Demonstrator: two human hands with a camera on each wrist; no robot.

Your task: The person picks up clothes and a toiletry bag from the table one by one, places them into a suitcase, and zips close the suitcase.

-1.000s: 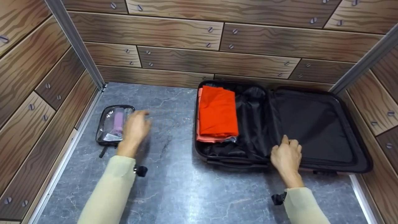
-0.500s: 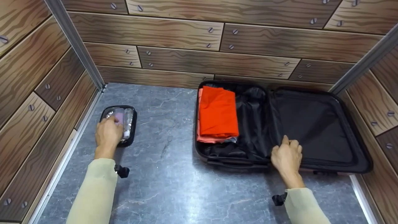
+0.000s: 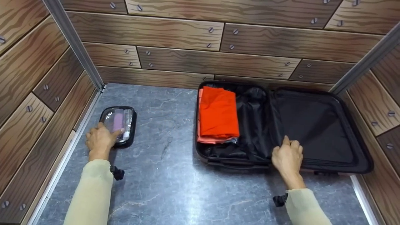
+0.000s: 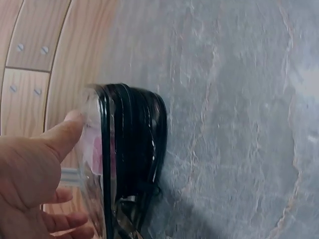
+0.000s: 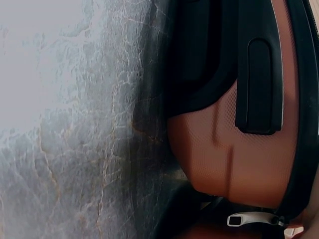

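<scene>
A clear-topped black toiletry pouch (image 3: 132,129) lies at the left of the floor, with a lilac item (image 3: 118,120) showing through its top. At its near left corner is my left hand (image 3: 101,140), thumb out over the clear top and fingers spread. In the left wrist view the left hand (image 4: 30,174) stays loose beside the pouch (image 4: 132,134); whether the thumb touches is hard to tell. My right hand (image 3: 287,156) rests at the near rim of an open suitcase (image 3: 237,164), by its hinge. Its fingers are bent, but their tips are hidden.
Folded orange-red cloth (image 3: 218,112) lies on pink cloth inside the suitcase's left half. The black-lined right half (image 3: 318,128) lies flat. Grey marbled floor (image 3: 165,131) stretches between pouch and suitcase. Wood-patterned walls (image 3: 175,34) stand at the back and both sides.
My left hand has moved from the pouch's right side, across its top, to its near left corner. The pouch has shifted slightly right. My right hand stays where it was.
</scene>
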